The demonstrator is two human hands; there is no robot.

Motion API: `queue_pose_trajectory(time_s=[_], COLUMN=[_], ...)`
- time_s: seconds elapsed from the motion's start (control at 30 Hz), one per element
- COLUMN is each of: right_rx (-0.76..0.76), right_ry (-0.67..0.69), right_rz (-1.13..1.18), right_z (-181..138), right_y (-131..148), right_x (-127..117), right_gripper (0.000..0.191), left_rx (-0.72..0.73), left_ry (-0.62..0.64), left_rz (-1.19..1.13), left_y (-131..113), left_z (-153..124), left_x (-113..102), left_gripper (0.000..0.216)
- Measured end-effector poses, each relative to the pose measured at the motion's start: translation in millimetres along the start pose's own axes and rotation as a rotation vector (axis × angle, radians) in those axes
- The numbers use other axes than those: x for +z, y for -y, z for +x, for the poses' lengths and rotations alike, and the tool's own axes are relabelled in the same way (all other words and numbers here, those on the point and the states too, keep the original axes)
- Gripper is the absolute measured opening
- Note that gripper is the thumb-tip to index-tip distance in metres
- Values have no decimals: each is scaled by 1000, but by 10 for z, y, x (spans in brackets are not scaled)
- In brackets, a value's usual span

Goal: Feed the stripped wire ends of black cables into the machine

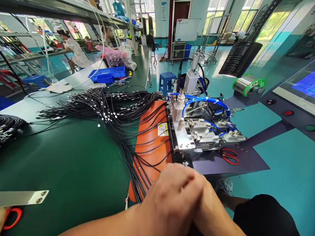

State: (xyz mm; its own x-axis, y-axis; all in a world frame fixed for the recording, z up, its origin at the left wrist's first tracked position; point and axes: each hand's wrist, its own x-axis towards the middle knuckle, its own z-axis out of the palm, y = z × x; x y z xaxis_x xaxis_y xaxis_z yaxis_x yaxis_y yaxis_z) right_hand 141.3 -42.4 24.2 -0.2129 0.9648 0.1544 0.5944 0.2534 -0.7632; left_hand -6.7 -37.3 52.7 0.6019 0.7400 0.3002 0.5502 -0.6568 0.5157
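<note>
Left hand (168,200) and right hand (199,188) lie together, near (whether holding anything, I cannot tell); best not to drag the black cables (124,147) on the orange plate (153,176).

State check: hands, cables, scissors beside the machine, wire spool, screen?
Left hand: against the other, contents hidden.
Right hand: against the left, contents hidden.
Black cables: loose pile, some across orange sheet.
Red scissors: unheld, blade opening unclear.
Wire spool: wound.
Screen: lit blue.
</note>
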Motion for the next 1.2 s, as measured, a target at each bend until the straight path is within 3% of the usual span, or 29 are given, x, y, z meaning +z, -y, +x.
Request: queue_pose_trajectory(time_s=[0.1,0.23,0.43,0.7,0.87,1.2], right_rx=[40,96,95,113,185,183], right_ry=[41,13,-50,-109,-216,-210], right_rz=[26,64,118,113,74,78], right_z=[9,-1,-42,-87,-156,-179], right_y=[-106,-224,-324,-431,-496,-448], right_x=[-216,-348,-265,-224,-271,-375], right_gripper=[16,15,15,13,28,24], left_rx=[-39,-1,22,56,63,-7], left_ry=[-22,14,-86,-68,-143,-158], left_rz=[-10,-58,-122,-74,-100,-137], left_y=[94,293,405,462,445,454], left_z=[180,204,193,165,168,169], left_x=[-100,104,229,276,313,315], left_gripper=[31,20,15,14,10,14])
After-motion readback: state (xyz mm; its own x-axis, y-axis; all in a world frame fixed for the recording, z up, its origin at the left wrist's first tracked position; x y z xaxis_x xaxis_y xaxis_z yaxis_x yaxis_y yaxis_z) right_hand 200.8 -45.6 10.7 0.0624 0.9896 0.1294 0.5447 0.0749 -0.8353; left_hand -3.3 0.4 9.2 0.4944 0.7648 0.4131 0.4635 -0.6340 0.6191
